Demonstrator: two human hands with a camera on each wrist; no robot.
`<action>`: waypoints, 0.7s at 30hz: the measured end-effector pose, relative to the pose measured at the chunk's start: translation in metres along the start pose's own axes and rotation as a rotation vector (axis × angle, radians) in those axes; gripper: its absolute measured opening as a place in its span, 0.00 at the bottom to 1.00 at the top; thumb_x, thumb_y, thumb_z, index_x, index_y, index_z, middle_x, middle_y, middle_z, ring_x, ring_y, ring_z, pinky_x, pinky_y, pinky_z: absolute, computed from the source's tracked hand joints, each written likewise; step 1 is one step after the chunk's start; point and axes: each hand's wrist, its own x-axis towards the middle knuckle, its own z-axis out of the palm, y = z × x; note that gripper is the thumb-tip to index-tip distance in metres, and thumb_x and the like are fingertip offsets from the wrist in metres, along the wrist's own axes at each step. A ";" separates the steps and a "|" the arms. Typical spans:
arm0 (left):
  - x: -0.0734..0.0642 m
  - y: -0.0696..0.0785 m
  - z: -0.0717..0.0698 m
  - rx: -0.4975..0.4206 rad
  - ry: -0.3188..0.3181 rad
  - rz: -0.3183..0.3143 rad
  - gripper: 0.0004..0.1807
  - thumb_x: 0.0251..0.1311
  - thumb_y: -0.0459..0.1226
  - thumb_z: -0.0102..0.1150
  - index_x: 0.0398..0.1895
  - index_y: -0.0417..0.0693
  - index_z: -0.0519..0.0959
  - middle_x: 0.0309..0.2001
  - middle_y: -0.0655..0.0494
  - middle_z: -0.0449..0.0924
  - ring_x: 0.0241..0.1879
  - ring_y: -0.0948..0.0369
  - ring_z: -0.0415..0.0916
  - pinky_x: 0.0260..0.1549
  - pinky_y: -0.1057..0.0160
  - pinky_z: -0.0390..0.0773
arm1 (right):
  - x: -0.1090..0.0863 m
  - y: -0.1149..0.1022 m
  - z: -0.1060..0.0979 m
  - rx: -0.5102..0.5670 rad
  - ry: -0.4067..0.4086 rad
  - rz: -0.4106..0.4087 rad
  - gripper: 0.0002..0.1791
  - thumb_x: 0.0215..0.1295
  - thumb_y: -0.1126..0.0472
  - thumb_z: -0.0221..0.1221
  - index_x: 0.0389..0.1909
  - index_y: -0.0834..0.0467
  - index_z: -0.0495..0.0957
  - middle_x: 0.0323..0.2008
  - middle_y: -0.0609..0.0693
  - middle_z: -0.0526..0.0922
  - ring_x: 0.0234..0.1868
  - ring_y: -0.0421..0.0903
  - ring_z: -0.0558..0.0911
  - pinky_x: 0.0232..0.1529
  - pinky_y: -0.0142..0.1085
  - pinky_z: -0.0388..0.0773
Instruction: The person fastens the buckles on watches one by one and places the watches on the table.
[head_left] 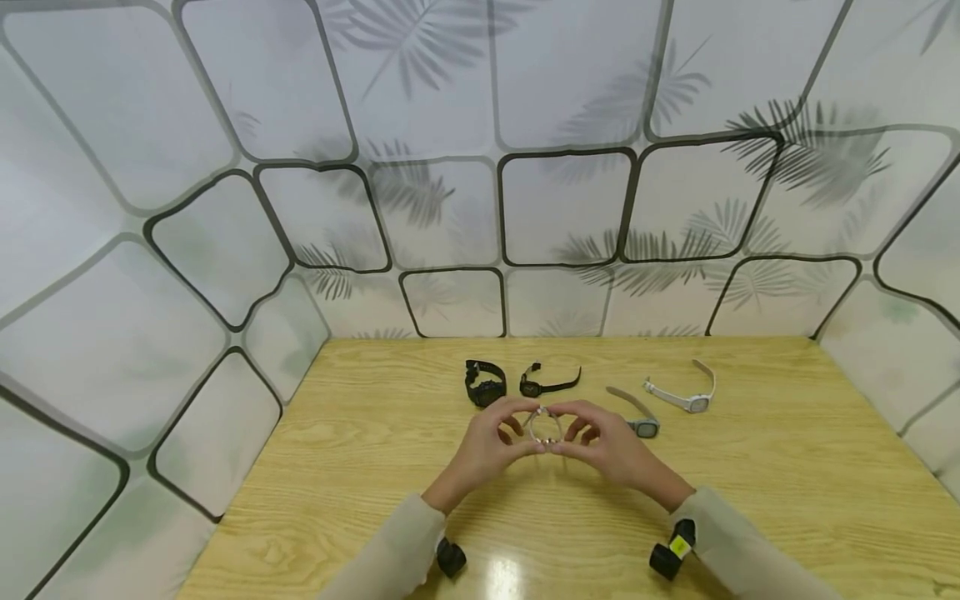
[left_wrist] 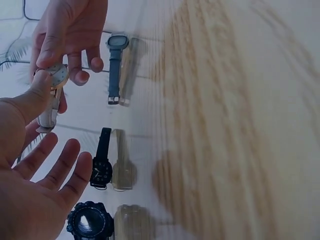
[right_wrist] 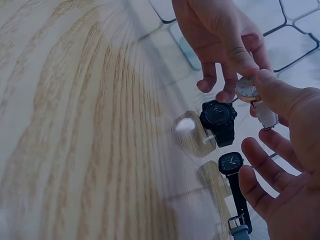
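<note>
White-strapped watch: pinched by left hand and right hand above tabletop.
Strap: apparently looped; fastening unconfirmed.
Grey-blue watch, pale watch, larger black watch, smaller black watch: laid beyond, not in hand.

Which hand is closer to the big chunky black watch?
Left. The left hand is just in front of the chunky black watch; the right hand is farther off, in front of it and over to the right.
</note>
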 end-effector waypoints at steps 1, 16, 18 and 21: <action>0.001 0.000 0.000 0.023 0.000 0.013 0.29 0.58 0.42 0.76 0.64 0.53 0.80 0.61 0.60 0.79 0.40 0.60 0.81 0.36 0.63 0.84 | 0.001 0.000 0.000 -0.007 -0.001 0.001 0.30 0.65 0.52 0.71 0.67 0.50 0.77 0.59 0.53 0.82 0.40 0.39 0.83 0.38 0.37 0.84; 0.006 -0.003 0.000 0.064 -0.049 -0.057 0.26 0.58 0.39 0.75 0.61 0.46 0.82 0.58 0.55 0.82 0.34 0.62 0.80 0.33 0.68 0.81 | 0.013 0.002 -0.002 0.009 -0.147 0.129 0.31 0.66 0.47 0.69 0.68 0.54 0.77 0.62 0.55 0.80 0.25 0.42 0.80 0.21 0.34 0.76; 0.007 -0.005 0.000 0.067 -0.061 -0.088 0.26 0.58 0.40 0.75 0.60 0.46 0.82 0.58 0.55 0.82 0.33 0.62 0.80 0.32 0.69 0.81 | 0.014 0.001 -0.002 0.025 -0.174 0.174 0.32 0.66 0.47 0.69 0.68 0.53 0.76 0.62 0.55 0.80 0.20 0.42 0.77 0.18 0.33 0.73; 0.009 -0.007 0.001 0.092 -0.080 -0.120 0.26 0.58 0.41 0.76 0.60 0.46 0.83 0.57 0.54 0.82 0.32 0.64 0.79 0.30 0.69 0.79 | 0.016 0.000 -0.002 0.039 -0.200 0.224 0.32 0.67 0.47 0.69 0.69 0.53 0.76 0.63 0.56 0.79 0.18 0.44 0.77 0.17 0.33 0.71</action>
